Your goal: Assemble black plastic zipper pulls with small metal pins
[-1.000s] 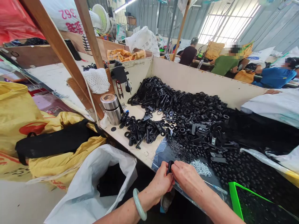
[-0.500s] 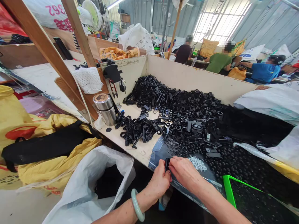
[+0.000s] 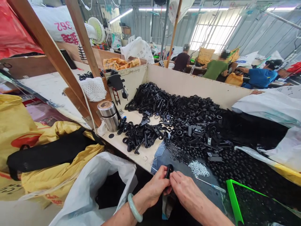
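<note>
My left hand (image 3: 158,184) is closed around a small black plastic part (image 3: 169,169) with a rounded end, which stands upright at the bench's front edge. Fingertips of my right hand (image 3: 183,187) are pinched together against the part's near right side; whether they hold a smaller piece is hidden. Just beyond my hands lie a heap of tiny dark screws (image 3: 175,150) and a pile of silvery pins (image 3: 198,169). A screwdriver (image 3: 211,184) with a clear handle rests to the right of them on the dark mat.
Black plastic parts (image 3: 195,116) are heaped across the bench, with a smaller pile (image 3: 143,133) at left. Black balls (image 3: 237,169) spread toward a green-rimmed tray (image 3: 235,201). A steel flask (image 3: 108,116) stands left. An open white sack (image 3: 77,188) is below. Co-workers (image 3: 215,67) sit beyond the partition.
The camera view has tipped upward a little. The black part has turned so its rounded end shows more. My right hand has shifted slightly lower, and the screwdriver is more visible.
</note>
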### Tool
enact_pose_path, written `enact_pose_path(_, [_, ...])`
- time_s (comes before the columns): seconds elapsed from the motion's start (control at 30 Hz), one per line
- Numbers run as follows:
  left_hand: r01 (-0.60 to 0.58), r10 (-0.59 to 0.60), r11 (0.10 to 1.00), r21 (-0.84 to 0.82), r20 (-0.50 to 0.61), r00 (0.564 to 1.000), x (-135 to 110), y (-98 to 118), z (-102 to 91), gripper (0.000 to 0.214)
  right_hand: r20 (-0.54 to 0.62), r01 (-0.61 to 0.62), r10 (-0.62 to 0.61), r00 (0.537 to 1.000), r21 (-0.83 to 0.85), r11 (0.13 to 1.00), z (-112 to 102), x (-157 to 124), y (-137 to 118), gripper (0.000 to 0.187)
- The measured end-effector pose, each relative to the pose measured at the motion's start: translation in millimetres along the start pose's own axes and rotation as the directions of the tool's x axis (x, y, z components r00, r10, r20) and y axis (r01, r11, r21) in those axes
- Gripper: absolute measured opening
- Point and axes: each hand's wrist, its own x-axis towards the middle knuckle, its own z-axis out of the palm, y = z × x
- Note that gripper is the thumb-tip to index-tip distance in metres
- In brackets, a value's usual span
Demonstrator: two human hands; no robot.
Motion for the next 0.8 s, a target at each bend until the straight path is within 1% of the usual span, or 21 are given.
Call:
enact_pose_path(0.07, [-0.006, 0.006, 1.0, -0.026, 0.006, 1.0, 0, -1, -0.5, 0.036, -0.026, -0.014, 0.014, 1.0, 0.035, 0.999, 0, -7, 0, 0.034])
enact_pose_path(0.1, [-0.005, 0.006, 0.999, -0.038, 0.008, 1.0, 0, -1, -1.0, 0.036, -0.05, -0.028, 0.033, 0.998, 0.09, 0.996, -1, -10, 3, 0.034])
enact_pose_path(0.17, [0.001, 0.001, 0.998, -0.069, 0.02, 1.0, -1, 0, -2.6, 0.035, -0.15, -0.086, 0.129, 0.98, 0.268, 0.96, -4, -18, 12, 0.032])
enact_pose_path(0.2, [0.006, -0.003, 0.996, -0.089, 0.03, 1.0, -1, 1, -3.8, 0.035, -0.212, -0.123, 0.212, 0.954, 0.369, 0.921, -5, -22, 18, 0.032])
enact_pose_path(0.27, [0.02, -0.014, 0.992, -0.128, 0.047, 0.999, -3, 3, -6.2, 0.036, -0.305, -0.191, 0.403, 0.863, 0.541, 0.819, -5, -30, 32, 0.032])
enact_pose_path(0.3, [0.028, -0.02, 0.989, -0.145, 0.05, 0.999, -3, 5, -7.2, 0.036, -0.326, -0.218, 0.476, 0.817, 0.589, 0.778, -4, -34, 39, 0.033])
enact_pose_path(0.37, [0.046, -0.038, 0.984, -0.17, 0.048, 0.998, -4, 7, -8.4, 0.037, -0.337, -0.257, 0.565, 0.753, 0.639, 0.725, -1, -41, 54, 0.035])
enact_pose_path(0.43, [0.065, -0.057, 0.979, -0.192, 0.042, 0.997, -4, 9, -7.3, 0.037, -0.356, -0.297, 0.621, 0.698, 0.645, 0.704, -1, -46, 70, 0.036])
enact_pose_path(0.47, [0.072, -0.066, 0.977, -0.199, 0.035, 0.997, -4, 10, -5.8, 0.038, -0.38, -0.319, 0.649, 0.659, 0.641, 0.698, -3, -48, 79, 0.037])
enact_pose_path(0.5, [0.076, -0.075, 0.978, -0.193, 0.017, 0.997, -3, 10, -3.7, 0.04, -0.409, -0.342, 0.683, 0.605, 0.641, 0.687, -5, -49, 88, 0.039])
enact_pose_path(0.6, [0.077, -0.087, 0.992, -0.096, -0.105, 0.991, 4, 9, 3.8, 0.052, -0.487, -0.394, 0.773, 0.407, 0.67, 0.629, -13, -55, 118, 0.045])
enact_pose_path(0.63, [0.071, -0.078, 0.996, -0.054, -0.151, 0.985, 9, 8, 5.8, 0.057, -0.502, -0.408, 0.791, 0.349, 0.679, 0.611, -15, -57, 127, 0.047])
enact_pose_path(0.67, [0.056, -0.059, 0.998, -0.022, -0.189, 0.98, 15, 8, 7.1, 0.06, -0.512, -0.424, 0.804, 0.303, 0.683, 0.595, -16, -59, 135, 0.049])
enact_pose_path(0.7, [0.031, -0.031, 1.0, -0.005, -0.217, 0.976, 22, 7, 7.9, 0.062, -0.523, -0.444, 0.809, 0.266, 0.679, 0.585, -17, -61, 141, 0.05])
enact_pose_path(0.73, [0.0, 0.0, 1.0, -0.001, -0.239, 0.971, 29, 7, 8.3, 0.064, -0.537, -0.461, 0.808, 0.242, 0.67, 0.582, -17, -62, 147, 0.051])
enact_pose_path(0.77, [-0.029, 0.027, 1.0, -0.005, -0.26, 0.965, 36, 7, 8.5, 0.065, -0.55, -0.475, 0.804, 0.225, 0.659, 0.583, -17, -63, 150, 0.051])
enact_pose_path(0.8, [-0.05, 0.044, 0.999, -0.011, -0.285, 0.957, 43, 8, 8.8, 0.067, -0.562, -0.487, 0.797, 0.222, 0.645, 0.59, -17, -62, 153, 0.05])
